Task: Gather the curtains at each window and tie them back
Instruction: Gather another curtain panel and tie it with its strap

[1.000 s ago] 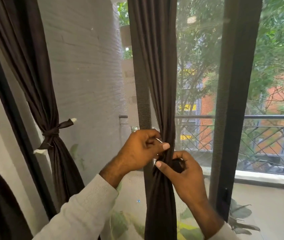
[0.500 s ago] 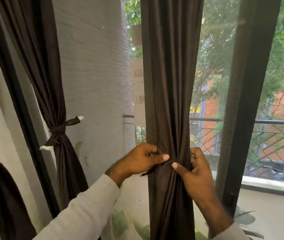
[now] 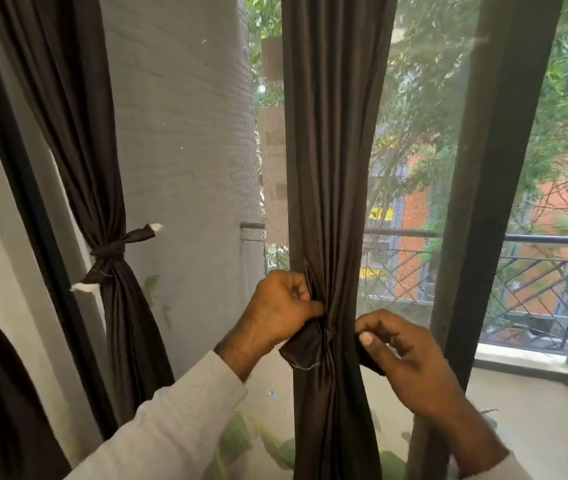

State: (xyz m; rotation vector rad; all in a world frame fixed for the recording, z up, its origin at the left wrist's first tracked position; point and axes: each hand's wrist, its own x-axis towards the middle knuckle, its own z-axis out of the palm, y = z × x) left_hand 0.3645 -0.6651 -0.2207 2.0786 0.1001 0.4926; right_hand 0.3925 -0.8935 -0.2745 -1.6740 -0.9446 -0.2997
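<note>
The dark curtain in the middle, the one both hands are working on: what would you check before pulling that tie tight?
1. Curtain gathered into one bundle: ok. The middle curtain is pinched narrow at hand height.
2. Left hand has its end: ok. It grips the left tie end against the fabric.
3. Right hand has its end: ok. It pinches the right tie end, though most of that end is hidden.
4. Ends crossed into a knot: cannot tell. The crossing is hidden between the hands.
5. Height matches the tied curtain on the left: not ok. The gather sits somewhat lower in the picture, though the viewing angle may account for this.
</note>
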